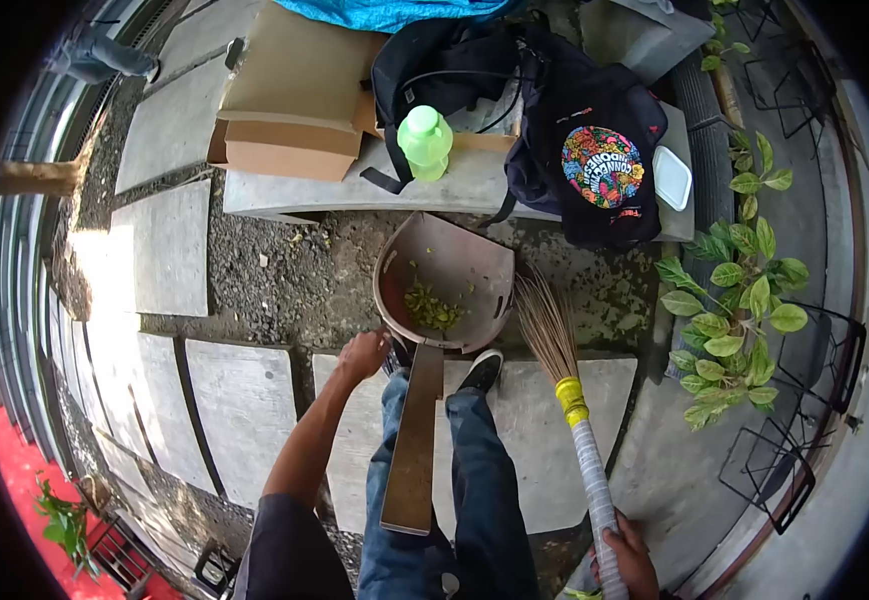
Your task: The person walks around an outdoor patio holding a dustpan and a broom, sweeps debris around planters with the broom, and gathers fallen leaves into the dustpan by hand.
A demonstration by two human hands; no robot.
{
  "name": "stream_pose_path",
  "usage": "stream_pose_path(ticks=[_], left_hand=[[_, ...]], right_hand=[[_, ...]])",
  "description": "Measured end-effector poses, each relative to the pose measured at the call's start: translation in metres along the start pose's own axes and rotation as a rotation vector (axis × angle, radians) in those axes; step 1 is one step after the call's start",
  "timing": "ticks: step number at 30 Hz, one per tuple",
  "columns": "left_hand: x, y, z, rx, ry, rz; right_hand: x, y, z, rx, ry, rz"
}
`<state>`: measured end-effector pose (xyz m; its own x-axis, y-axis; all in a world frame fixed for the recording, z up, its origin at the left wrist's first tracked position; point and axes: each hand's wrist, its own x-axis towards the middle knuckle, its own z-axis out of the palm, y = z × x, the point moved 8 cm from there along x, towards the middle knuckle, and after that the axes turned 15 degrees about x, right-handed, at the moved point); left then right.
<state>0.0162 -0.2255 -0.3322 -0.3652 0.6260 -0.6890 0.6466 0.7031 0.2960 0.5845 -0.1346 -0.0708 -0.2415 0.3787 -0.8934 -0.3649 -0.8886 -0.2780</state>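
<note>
My left hand is closed at the near left rim of a brown plastic dustpan; its fingertips are partly hidden. Small green and yellow leaves lie in the pan. The dustpan's long flat handle points back toward me, between my legs, with no hand on it. At the lower right, my right hand is wrapped round the grey-taped handle of a stick broom. Yellow binding holds the broom's bristles, which spread beside the pan's right side.
Ahead, a concrete bench holds an open cardboard box, a green bottle, a dark backpack, a printed dark bag and a white lid. Leafy plants line the right. Another person stands far left.
</note>
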Motion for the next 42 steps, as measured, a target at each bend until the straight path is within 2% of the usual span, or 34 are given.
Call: stream_pose_path(ticks=[1, 2, 5, 9, 15, 17, 18, 20, 21, 23, 24, 27, 29, 30, 32, 34, 36, 41, 42], left_hand=[[0.001, 0.009, -0.005, 0.0, 0.043, 0.049], [0.007, 0.011, -0.002, 0.012, 0.041, 0.057], [0.018, 0.034, -0.006, -0.383, 0.136, 0.225], [0.033, 0.086, -0.015, -0.544, 0.244, 0.255], [0.056, 0.117, 0.007, -0.487, 0.14, 0.311], [0.058, 0.126, 0.005, -0.421, 0.113, 0.313], [0.055, 0.135, -0.011, -0.332, 0.161, 0.299], [0.055, 0.155, -0.039, -0.239, 0.21, 0.291], [0.056, 0.168, -0.057, -0.146, 0.288, 0.319], [0.061, 0.192, -0.092, -0.073, 0.402, 0.345], [0.067, 0.203, -0.111, -0.096, 0.438, 0.349], [0.091, 0.233, -0.18, -0.184, 0.727, 0.418], [0.116, 0.247, -0.22, -0.139, 0.95, 0.444], [0.128, 0.254, -0.235, -0.09, 1.074, 0.451], [0.168, 0.258, -0.253, 0.054, 1.075, 0.321], [0.214, 0.247, -0.255, 0.233, 0.913, 0.032], [0.247, 0.236, -0.253, 0.268, 0.728, -0.103], [0.293, 0.237, -0.26, 0.476, 0.406, -0.025], [0.297, 0.234, -0.257, 0.48, 0.404, -0.022]], right_hand=[[-0.011, 0.004, 0.073, -0.382, 0.188, 0.124], [-0.027, 0.003, 0.112, -0.765, 0.378, 0.254], [-0.026, 0.011, 0.095, -0.737, 0.335, 0.257], [-0.032, 0.013, 0.087, -0.731, 0.33, 0.243], [-0.033, 0.018, 0.075, -0.671, 0.346, 0.255], [-0.033, 0.015, 0.055, -0.852, 0.378, 0.147], [-0.034, 0.019, 0.043, -0.845, 0.38, 0.146], [-0.028, 0.012, 0.04, -1.052, 0.262, -0.066], [-0.029, 0.009, 0.051, -1.049, 0.261, -0.067], [-0.037, 0.014, 0.061, -0.844, 0.413, 0.191], [-0.034, 0.016, 0.047, -0.841, 0.414, 0.196], [-0.04, 0.011, -0.005, -0.831, 0.388, 0.133], [-0.039, 0.015, 0.009, -0.056, 0.01, 0.103], [-0.04, 0.021, -0.007, -0.051, 0.008, 0.103], [-0.049, 0.03, -0.032, -1.695, -0.154, -0.033], [-0.061, 0.027, -0.049, -1.661, -0.119, 0.01], [-0.08, 0.025, -0.059, -1.58, -0.062, 0.052], [-0.089, 0.031, -0.06, -1.36, 0.022, 0.066], [-0.086, 0.032, -0.056, -1.317, 0.026, 0.069]])
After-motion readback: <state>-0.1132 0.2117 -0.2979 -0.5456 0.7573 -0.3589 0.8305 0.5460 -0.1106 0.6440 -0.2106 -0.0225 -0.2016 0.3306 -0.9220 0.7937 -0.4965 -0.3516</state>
